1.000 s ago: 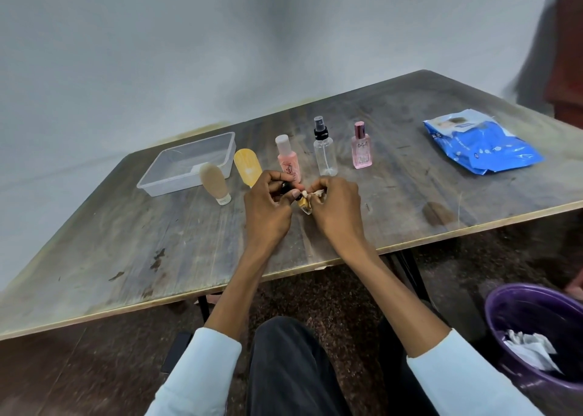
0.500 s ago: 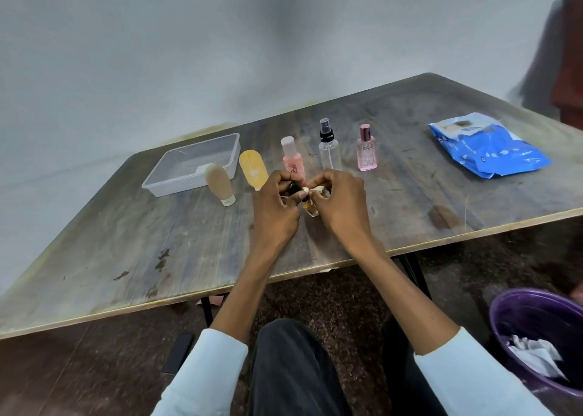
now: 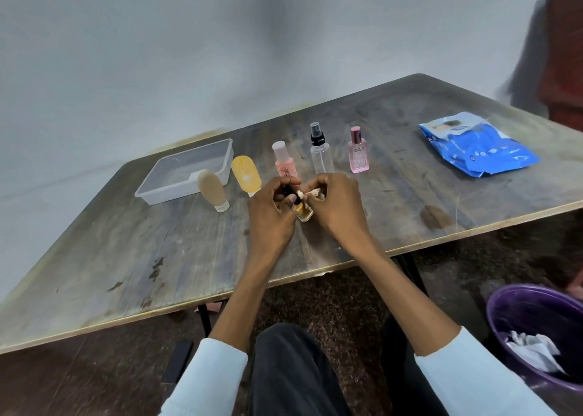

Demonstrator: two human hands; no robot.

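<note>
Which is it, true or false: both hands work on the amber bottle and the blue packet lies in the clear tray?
Wrong on one point: the head view shows the blue packet on the table at far right, apart from the clear tray at left. The left hand grips the amber bottle; the right hand pinches a wipe at it.

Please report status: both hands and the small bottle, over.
Left hand grips small amber glass bottle. Right hand pinches crumpled whitish wipe at its top. Nothing blocks the hands.
</note>
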